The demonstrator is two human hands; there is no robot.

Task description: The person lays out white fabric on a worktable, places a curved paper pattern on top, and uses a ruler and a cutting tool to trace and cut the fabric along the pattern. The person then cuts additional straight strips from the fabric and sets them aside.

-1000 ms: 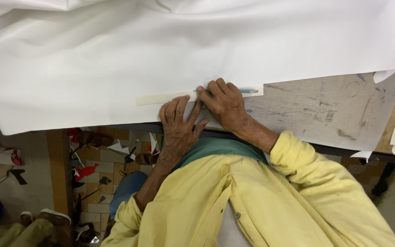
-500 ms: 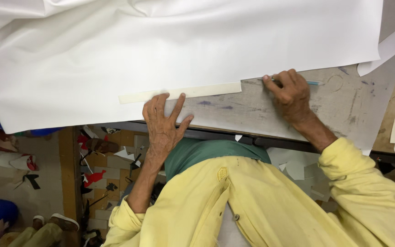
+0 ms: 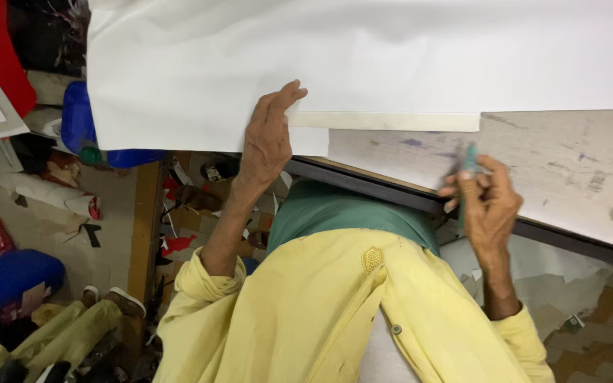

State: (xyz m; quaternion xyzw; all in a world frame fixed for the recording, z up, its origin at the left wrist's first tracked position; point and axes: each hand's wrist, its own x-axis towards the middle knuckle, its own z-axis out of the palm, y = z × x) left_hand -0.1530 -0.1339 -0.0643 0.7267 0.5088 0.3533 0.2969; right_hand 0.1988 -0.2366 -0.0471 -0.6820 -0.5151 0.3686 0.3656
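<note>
Centrally, a long cream strip (image 3: pixel 384 121) lies flat along the lower edge of the white sheet (image 3: pixel 363 57), its long axis running left to right across mid-frame. Left hand (image 3: pixel 267 138) rests open, palm down, fingers spread, at the strip's left end, pinning sheet and strip. Right hand (image 3: pixel 487 198) sits lower right of the strip's right end, apart from it, fingers closed around a small teal marking tool (image 3: pixel 469 162), tip pointing up toward the strip; left hand is the nearer. Scuffed, stained worktable (image 3: pixel 569 163) with dark front edge below. Yellow sleeves fill lower frame. Blue container (image 3: pixel 8 284) and scraps on the floor, lower left.
</note>
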